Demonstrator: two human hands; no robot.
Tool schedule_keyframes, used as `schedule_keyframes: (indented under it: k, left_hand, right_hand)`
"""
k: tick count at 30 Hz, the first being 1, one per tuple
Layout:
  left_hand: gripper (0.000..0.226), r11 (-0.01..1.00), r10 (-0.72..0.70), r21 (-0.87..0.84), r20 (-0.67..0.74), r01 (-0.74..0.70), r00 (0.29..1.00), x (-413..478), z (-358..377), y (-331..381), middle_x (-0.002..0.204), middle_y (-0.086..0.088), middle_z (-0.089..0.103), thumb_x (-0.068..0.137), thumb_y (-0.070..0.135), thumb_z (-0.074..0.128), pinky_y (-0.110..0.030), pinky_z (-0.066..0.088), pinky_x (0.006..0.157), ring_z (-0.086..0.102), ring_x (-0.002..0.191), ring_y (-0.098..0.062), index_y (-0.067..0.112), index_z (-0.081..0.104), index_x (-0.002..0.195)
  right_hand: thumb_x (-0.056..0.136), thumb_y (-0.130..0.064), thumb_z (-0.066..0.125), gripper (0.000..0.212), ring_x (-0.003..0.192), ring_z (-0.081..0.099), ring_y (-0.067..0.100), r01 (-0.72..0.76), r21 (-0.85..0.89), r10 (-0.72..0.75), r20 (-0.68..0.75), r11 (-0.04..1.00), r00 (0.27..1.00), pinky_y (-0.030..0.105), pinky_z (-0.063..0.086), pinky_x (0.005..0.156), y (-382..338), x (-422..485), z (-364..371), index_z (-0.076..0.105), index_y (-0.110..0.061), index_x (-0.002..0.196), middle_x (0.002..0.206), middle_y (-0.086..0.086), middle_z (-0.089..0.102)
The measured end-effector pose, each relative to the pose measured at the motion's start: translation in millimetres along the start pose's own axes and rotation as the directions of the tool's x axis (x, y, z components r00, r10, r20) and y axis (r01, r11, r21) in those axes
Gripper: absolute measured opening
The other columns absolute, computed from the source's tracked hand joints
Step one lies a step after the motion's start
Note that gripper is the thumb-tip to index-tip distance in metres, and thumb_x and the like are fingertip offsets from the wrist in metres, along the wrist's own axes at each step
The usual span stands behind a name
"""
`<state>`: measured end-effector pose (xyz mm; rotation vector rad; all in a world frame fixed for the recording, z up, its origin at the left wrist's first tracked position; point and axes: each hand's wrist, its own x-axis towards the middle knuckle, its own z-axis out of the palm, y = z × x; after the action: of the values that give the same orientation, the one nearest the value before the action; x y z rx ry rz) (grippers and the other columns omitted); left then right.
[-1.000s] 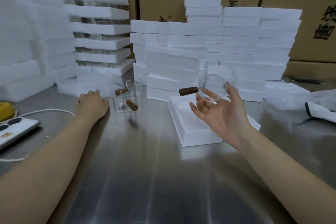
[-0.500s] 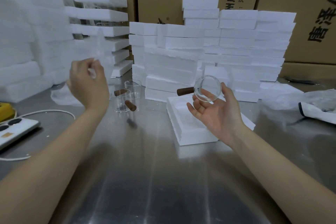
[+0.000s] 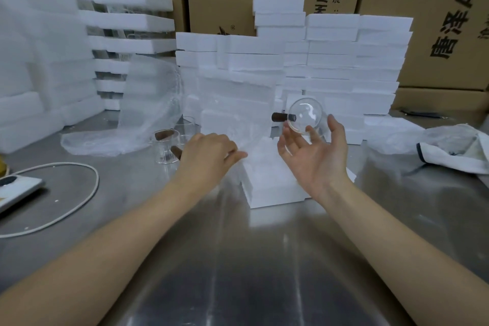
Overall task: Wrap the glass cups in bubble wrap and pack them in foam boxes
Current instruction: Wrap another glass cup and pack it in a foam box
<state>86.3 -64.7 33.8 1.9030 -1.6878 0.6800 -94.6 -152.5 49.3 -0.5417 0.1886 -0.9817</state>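
My right hand (image 3: pixel 315 159) is raised palm up over the open foam box (image 3: pixel 267 188), and its fingertips and thumb hold a clear glass cup (image 3: pixel 305 116) on its side, brown handle pointing left. My left hand (image 3: pixel 209 153) pinches the lower edge of a translucent bubble wrap sheet (image 3: pixel 235 111) that stands up just left of the cup. Two more glass cups (image 3: pixel 166 149) with brown handles stand on the steel table behind my left hand. A loose pile of bubble wrap (image 3: pixel 113 137) lies further left.
Stacks of white foam boxes (image 3: pixel 344 61) fill the back and the left side, with cardboard cartons (image 3: pixel 436 21) behind them. A white power strip (image 3: pixel 16 189) and its cable (image 3: pixel 87 193) lie at the left. A white bag (image 3: pixel 455 151) lies at the right.
My left hand lifted a bubble wrap sheet from the pile at the left and carried it right, close to the cup. My right hand kept holding the cup in about the same place.
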Motion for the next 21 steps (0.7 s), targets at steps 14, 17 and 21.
schedule_keyframes:
  k: [14, 17, 21]
  left_hand:
    - [0.017, 0.960, -0.159, -0.240, -0.035, 0.146, 0.987, -1.9, 1.1, -3.8, 0.076, 0.007, 0.067, 0.092, 0.036, 0.059, -0.029, 0.042, 0.059, 0.059, 0.073, -0.013, 0.020, 0.063, 0.087]
    - [0.023, 0.723, -0.337, -0.639, 0.006, 0.263, 0.942, 3.0, -5.3, 6.2, 0.072, 0.002, 0.065, 0.094, 0.023, 0.057, -0.026, 0.039, 0.063, 0.059, 0.072, -0.006, 0.020, 0.051, 0.071]
    - [0.016, -0.472, -0.270, -0.858, 0.360, 0.202, 0.893, 16.9, -31.5, 5.0, 0.083, -0.010, 0.072, 0.087, 0.003, 0.042, -0.020, 0.049, 0.059, 0.070, 0.075, -0.019, 0.007, 0.058, 0.087]
  right_hand:
    - [0.080, -0.068, 0.056, 0.055, 0.059, 0.059, 0.019, 0.035, -0.190, -0.041, -0.030, 0.981, 0.999, 0.022, 0.047, 0.053, -6.6, 2.8, 1.7, 0.046, -0.017, 0.063, 0.073, 0.009, 0.066]
    - [0.082, -0.067, 0.053, 0.054, 0.060, 0.059, 0.018, 0.044, -0.213, -0.052, -0.031, 0.976, 0.998, 0.022, 0.046, 0.054, -7.0, 1.9, 1.1, 0.044, -0.017, 0.064, 0.073, 0.007, 0.066]
    - [0.084, -0.065, 0.053, 0.052, 0.068, 0.061, 0.019, 0.074, -0.160, -0.080, -0.035, 0.984, 0.996, 0.030, 0.053, 0.074, -9.1, 4.0, -3.1, 0.045, -0.017, 0.065, 0.074, 0.006, 0.065]
